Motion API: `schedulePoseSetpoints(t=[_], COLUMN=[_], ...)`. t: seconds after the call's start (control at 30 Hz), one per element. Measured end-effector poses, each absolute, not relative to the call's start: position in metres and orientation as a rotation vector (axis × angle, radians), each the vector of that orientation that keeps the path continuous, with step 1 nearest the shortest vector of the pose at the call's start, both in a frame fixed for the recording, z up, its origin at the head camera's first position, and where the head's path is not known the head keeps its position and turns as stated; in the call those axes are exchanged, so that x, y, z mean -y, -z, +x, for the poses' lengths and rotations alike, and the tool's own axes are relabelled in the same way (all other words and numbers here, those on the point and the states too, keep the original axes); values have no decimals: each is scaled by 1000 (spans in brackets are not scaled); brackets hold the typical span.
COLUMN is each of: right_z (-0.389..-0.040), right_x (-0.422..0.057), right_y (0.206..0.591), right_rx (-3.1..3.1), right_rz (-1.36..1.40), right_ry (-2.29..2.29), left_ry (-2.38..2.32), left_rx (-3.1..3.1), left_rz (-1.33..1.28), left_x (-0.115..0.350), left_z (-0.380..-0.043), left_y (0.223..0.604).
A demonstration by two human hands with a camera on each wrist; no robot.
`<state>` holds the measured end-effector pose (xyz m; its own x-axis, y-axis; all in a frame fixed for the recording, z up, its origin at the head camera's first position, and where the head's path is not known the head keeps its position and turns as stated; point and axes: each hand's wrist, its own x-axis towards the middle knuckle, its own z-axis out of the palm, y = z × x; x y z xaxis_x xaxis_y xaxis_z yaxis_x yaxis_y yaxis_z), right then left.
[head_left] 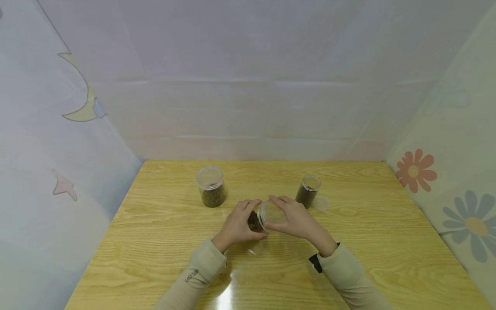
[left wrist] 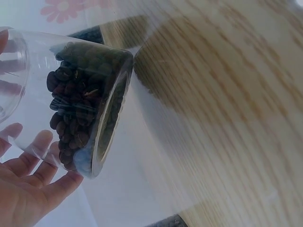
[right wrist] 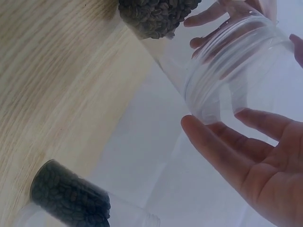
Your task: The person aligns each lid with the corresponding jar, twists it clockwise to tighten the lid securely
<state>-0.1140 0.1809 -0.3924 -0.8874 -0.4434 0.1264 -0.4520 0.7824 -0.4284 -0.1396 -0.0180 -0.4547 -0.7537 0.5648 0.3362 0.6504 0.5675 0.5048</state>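
Note:
A clear round jar point(head_left: 254, 221) of dark roasted beans, which look like coffee beans, is tilted over the table between the hands. My left hand point(head_left: 238, 221) grips its body from the left, thumb on the near side. The beans point(left wrist: 75, 109) have slid to the low side near the jar's base, in the left wrist view. My right hand point(head_left: 294, 217) spans the clear, ridged lid end point(right wrist: 232, 56) from the right, fingers and thumb bent round its rim. Whether the lid is loose or screwed on cannot be told.
A wide capped jar of beans point(head_left: 213, 194) stands at the back left. At the back right is a slim jar of dark beans point(head_left: 305, 196), its top apparently uncovered, with a clear disc-shaped lid point(head_left: 321, 203) beside it. The wooden table point(head_left: 155, 241) meets cloth walls.

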Motion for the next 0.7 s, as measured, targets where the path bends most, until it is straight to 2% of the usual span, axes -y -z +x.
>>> schedulePoseSetpoints(t=[0.27, 0.7], right_z=[-113, -115], right_x=[-175, -170], right_y=[391, 391], right_rx=[2999, 3020], right_rz=[581, 519], right_ry=[-681, -616], left_ry=[949, 925], left_rx=[2648, 2657], left_rz=[-1039, -1042], left_x=[18, 18], left_z=[-139, -139], left_y=[456, 455])
